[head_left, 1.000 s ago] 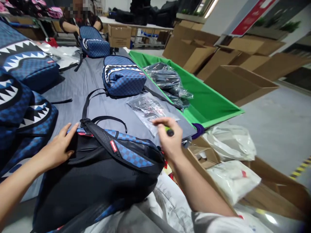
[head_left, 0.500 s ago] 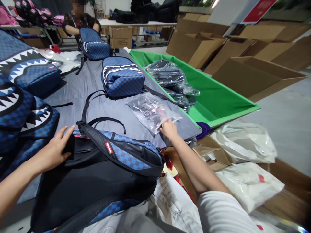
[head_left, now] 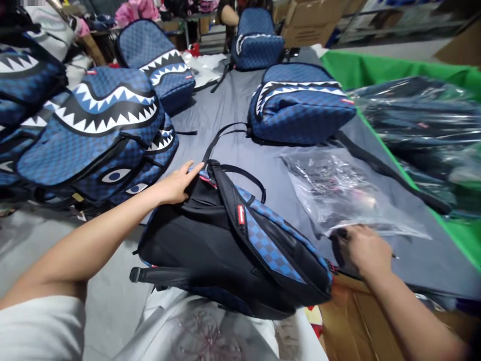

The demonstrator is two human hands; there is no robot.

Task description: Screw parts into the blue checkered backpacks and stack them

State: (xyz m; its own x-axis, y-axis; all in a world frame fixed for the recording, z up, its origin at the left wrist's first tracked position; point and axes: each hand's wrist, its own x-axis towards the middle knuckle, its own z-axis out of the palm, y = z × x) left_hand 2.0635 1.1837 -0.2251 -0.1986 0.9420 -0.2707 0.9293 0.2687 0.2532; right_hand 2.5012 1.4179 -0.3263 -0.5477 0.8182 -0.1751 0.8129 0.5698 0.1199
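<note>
A black-backed backpack with blue checked panels and a red label lies tilted at the table's near edge, over my lap. My left hand rests on its upper left edge, fingers stretched out. My right hand is curled low over the table, right of the backpack. Something dark shows at its fingertips and a small tip sticks out behind it; blur hides what it is. Just beyond those fingers lies a clear plastic bag with dark print; I cannot tell whether they touch it.
Shark-mouth backpacks are piled at left. Another backpack stands ahead on the grey tabletop, its strap trailing right. A green-lined bin holds plastic-wrapped packs. Cardboard lies below at right. Someone's arm is at the far end.
My view has swung left, showing more of the backpack pile. My right hand has left the plastic bag's edge and come nearer, with something dark at its fingers. My left hand stays on the backpack.
</note>
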